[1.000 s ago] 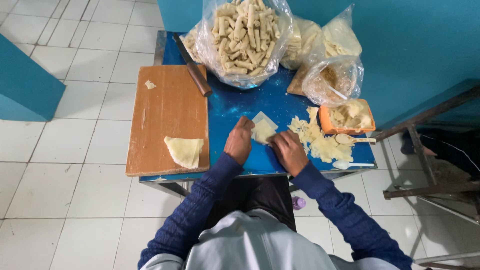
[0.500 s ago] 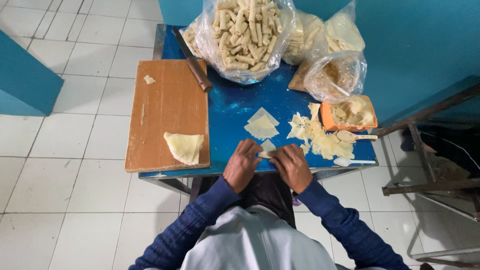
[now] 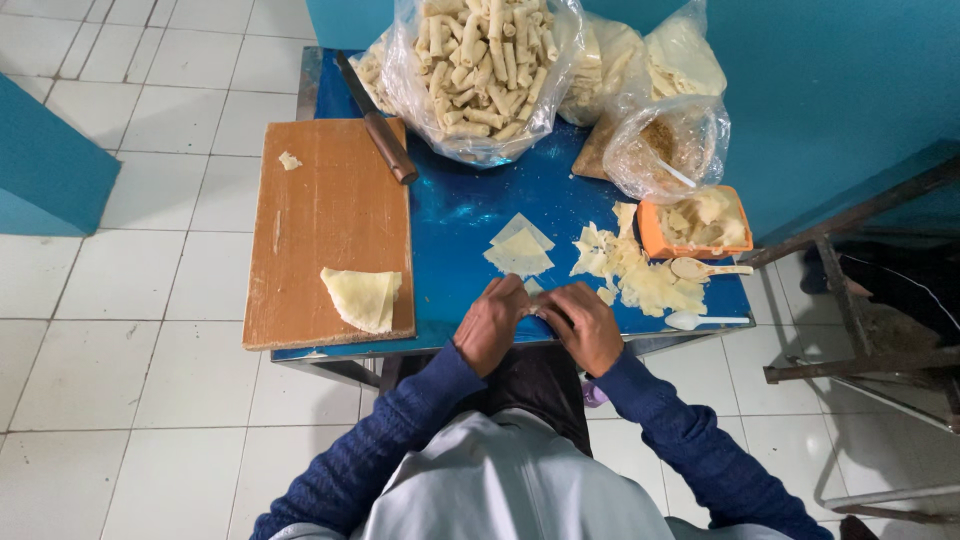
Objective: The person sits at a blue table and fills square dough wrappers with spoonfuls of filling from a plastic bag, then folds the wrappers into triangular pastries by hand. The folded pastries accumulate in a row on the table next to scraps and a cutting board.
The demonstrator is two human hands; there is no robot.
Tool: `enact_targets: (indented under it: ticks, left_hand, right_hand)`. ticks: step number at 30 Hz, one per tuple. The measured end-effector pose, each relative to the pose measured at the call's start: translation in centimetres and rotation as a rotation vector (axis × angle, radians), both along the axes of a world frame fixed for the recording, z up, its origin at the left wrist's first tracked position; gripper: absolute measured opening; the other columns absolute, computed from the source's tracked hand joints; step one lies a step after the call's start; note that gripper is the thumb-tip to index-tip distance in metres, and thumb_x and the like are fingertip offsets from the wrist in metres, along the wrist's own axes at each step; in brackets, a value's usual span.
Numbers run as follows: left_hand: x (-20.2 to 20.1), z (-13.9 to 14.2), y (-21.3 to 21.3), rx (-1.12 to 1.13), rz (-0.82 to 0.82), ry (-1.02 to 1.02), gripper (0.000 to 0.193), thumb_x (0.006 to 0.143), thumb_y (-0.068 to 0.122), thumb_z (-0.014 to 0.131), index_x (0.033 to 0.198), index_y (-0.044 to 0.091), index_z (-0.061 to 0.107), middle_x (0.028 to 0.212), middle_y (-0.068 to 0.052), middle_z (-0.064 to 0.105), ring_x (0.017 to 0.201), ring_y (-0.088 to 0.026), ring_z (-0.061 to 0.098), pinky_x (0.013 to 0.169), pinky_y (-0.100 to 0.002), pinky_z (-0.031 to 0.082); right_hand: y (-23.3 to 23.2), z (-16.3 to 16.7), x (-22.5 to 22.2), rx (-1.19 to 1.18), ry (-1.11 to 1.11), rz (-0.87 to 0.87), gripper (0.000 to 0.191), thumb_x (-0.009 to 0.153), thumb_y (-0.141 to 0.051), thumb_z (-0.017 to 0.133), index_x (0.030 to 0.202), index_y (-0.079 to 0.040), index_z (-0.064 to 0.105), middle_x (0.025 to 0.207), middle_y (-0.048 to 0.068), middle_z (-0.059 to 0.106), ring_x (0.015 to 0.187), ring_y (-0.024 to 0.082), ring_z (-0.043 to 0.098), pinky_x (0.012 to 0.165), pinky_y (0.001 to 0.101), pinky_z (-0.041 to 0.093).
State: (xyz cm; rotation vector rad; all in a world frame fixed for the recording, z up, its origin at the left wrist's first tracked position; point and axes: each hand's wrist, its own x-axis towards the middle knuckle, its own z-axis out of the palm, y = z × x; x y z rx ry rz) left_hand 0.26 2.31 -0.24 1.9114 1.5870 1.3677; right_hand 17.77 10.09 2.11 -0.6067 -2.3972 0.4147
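both hands work at the near edge of the blue surface (image 3: 470, 210), left hand (image 3: 490, 325) and right hand (image 3: 585, 325) each with a clenched grip on a small pastry wrapper piece (image 3: 533, 300) between them. open blue room lies ahead, up to the folded wrappers (image 3: 518, 248). the hands have drawn back toward the edge since a second ago.

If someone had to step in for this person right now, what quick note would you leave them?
Left hand and right hand: together at the near edge of the blue table, grip closed on a small wrapper piece, mostly hidden.
Flat wrappers lie just beyond the hands; torn scraps to the right.
Done: a big bag of finished rolls.
Left: a folded wrapper waits on the cutting board.
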Motion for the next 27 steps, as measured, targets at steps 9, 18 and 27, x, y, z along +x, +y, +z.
enact_targets:
  ticks: [9, 18, 27]
  left_hand:
    - [-1.1, 0.6, 0.8, -0.090, -0.043, -0.076, 0.014, 0.085, -0.001, 0.069, 0.095, 0.001, 0.059, 0.105, -0.016, 0.055, 0.091, -0.040, 0.063, 0.073, -0.046, 0.051]
    - [-0.6, 0.9, 0.2, 0.046, 0.041, 0.098, 0.015, 0.083, 0.004, 0.073, 0.095, 0.002, 0.063, 0.114, -0.015, 0.049, 0.105, -0.035, 0.054, 0.086, -0.045, 0.049]
    - [-1.0, 1.5, 0.1, 0.137, 0.244, 0.167, 0.019, 0.083, 0.004, 0.069, 0.101, 0.001, 0.067, 0.114, -0.015, 0.053, 0.103, -0.034, 0.052, 0.087, -0.043, 0.049]
  right_hand:
    - [0.2, 0.5, -0.2, 0.084, -0.029, 0.029, 0.011, 0.087, -0.011, 0.076, 0.094, -0.005, 0.071, 0.093, 0.008, 0.068, 0.089, 0.029, 0.062, 0.078, 0.0417, 0.050]
    - [-0.9, 0.1, -0.1, 0.205, -0.045, -0.058, 0.021, 0.089, -0.006, 0.074, 0.109, -0.010, 0.075, 0.098, 0.004, 0.063, 0.093, 0.027, 0.058, 0.081, 0.0414, 0.049]
    - [-2.7, -0.3, 0.2, 0.441, -0.303, -0.268, 0.054, 0.082, -0.002, 0.064, 0.132, -0.019, 0.067, 0.139, 0.001, 0.056, 0.119, 0.027, 0.051, 0.096, 0.0520, 0.039]
